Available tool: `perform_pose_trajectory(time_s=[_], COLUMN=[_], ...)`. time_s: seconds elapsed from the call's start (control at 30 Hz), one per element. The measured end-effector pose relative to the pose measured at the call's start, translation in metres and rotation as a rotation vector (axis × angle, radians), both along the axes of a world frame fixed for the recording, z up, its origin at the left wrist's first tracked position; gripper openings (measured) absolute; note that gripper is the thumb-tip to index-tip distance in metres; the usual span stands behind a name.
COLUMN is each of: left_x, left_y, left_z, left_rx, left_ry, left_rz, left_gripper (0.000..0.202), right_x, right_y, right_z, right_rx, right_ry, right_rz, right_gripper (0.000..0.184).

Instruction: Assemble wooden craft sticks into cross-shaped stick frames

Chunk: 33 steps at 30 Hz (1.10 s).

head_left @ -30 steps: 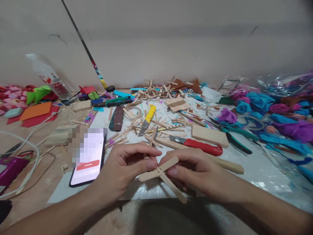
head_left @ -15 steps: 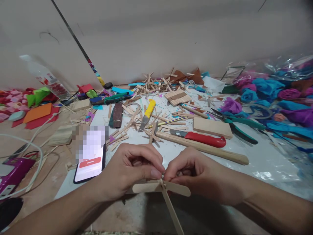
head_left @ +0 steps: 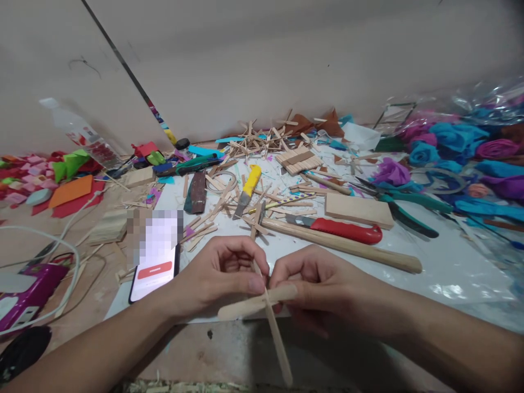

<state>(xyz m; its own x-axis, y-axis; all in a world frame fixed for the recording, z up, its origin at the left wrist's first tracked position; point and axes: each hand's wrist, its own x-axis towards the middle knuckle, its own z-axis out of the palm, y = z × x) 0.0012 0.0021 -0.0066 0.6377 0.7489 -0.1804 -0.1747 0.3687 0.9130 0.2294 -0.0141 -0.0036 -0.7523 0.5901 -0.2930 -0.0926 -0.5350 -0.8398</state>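
Note:
Both hands meet low in the middle of the view over two crossed wooden craft sticks (head_left: pixel 262 311). My left hand (head_left: pixel 216 278) is closed, with thumb and forefinger pinched at the crossing. My right hand (head_left: pixel 323 286) is also closed and grips the right end of the flat stick. The other stick slants down from the crossing toward me. A phone (head_left: pixel 153 262) with a lit screen lies just left of my left hand.
The white work sheet (head_left: pixel 429 284) is strewn with stick offcuts (head_left: pixel 262 142), a yellow knife (head_left: pixel 248 191), a red-handled knife (head_left: pixel 339 229), a wooden handle (head_left: pixel 347 248), a wood block (head_left: pixel 358 210) and green pliers (head_left: pixel 405 210). Paper flowers (head_left: pixel 450 153) pile at right; a purple glue gun (head_left: pixel 24 286) and cable lie left.
The crossed sticks have turned in my fingers: the long stick now slants down toward me, and the flat one tilts. Both hands stay pinched at the crossing. The view shifted slightly.

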Motion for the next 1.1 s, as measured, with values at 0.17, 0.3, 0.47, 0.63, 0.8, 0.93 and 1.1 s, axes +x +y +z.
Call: perform_pose_trajectory(time_s=[0.17,0.3,0.47,0.63,0.8,0.93,1.1], left_x=[0.001,0.003,0.003,0.001,0.005,0.002,-0.006], left_y=[-0.002,-0.003,-0.001,0.003,0.002,0.001,-0.017], left_z=[0.000,-0.006,-0.005,0.002,0.004,0.008,0.018], left_rx=[0.024,0.039,0.040,0.078,0.132,0.263,0.897], left_ry=[0.007,-0.013,-0.010,0.000,0.017,0.091,0.501], left_rz=[0.039,0.126,0.100,0.075,0.113,0.358,0.449], left_gripper=[0.020,0.018,0.017,0.021,0.015,0.020,0.019], right_x=[0.000,0.003,0.005,0.007,0.007,0.005,0.002], right_y=[-0.001,0.000,0.001,0.002,0.004,0.008,0.010], right_z=[0.002,-0.002,0.004,0.010,0.009,0.012,0.017], right_rx=[0.034,0.070,0.068,0.110,0.136,0.160,0.268], right_ry=[-0.053,-0.055,-0.050,-0.083,-0.109,-0.180,-0.292], right_rz=[0.019,0.026,0.081,0.105,0.050,-0.063,-0.219], right_gripper=[0.036,0.040,0.039,0.037,0.036,0.039,0.040])
